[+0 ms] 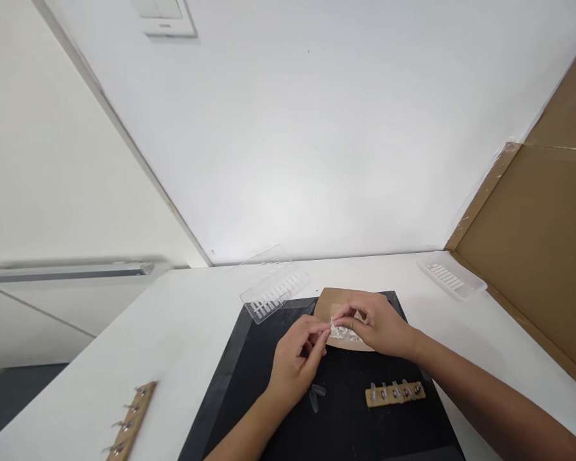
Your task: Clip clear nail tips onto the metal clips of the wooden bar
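My left hand (296,352) is closed in a pinch, thumb against fingers, over the near left part of a brown tray (327,305). From the right, my right hand (375,322) pinches too, and the fingertips of both hands meet. A tiny whitish piece (332,322) shows between them, too small to name. Small white bits (344,333) lie in the tray under my right hand. Below my left hand, clear nail tips (314,401) rest on the black mat (345,413). A wooden strip (388,401) with several clear nail tips standing on it lies to the right.
A clear compartment box (273,296) with an open lid and several nail tips stands behind the mat's left corner. At the back right sits a translucent container (454,276). Another wooden strip (135,416) lies at front left. Cardboard (537,237) borders the table's right side.
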### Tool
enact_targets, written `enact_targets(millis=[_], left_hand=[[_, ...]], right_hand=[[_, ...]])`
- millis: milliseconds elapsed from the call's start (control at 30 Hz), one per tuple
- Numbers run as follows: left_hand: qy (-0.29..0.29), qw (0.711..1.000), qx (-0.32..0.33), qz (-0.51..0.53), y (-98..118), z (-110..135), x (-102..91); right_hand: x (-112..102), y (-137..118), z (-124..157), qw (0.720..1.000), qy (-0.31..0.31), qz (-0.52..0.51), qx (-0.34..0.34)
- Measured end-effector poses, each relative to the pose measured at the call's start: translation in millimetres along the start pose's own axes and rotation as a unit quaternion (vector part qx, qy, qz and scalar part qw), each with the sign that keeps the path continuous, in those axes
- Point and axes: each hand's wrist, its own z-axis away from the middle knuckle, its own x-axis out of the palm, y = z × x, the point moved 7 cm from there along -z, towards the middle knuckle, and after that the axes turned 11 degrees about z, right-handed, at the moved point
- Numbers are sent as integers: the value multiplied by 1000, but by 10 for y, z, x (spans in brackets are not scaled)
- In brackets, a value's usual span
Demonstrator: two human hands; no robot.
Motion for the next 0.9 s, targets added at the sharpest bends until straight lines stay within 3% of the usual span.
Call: enact_targets(millis=[100,267,400,600,900], left_hand=[[-10,999,24,-43,14,-13,-9],[-101,975,107,-167,99,7,111],[-151,954,87,-245,26,24,174],[-195,942,91,-256,-11,48,227],[-213,944,111,-226,92,25,240]], right_hand=[[-92,-49,-15,999,18,39,-21],[-247,-115,-19,996,33,78,-36],[-399,-124,-20,990,51,130,-34],[-545,-90,-19,978,62,199,-29],[-455,-10,-20,980,6,197,9]])
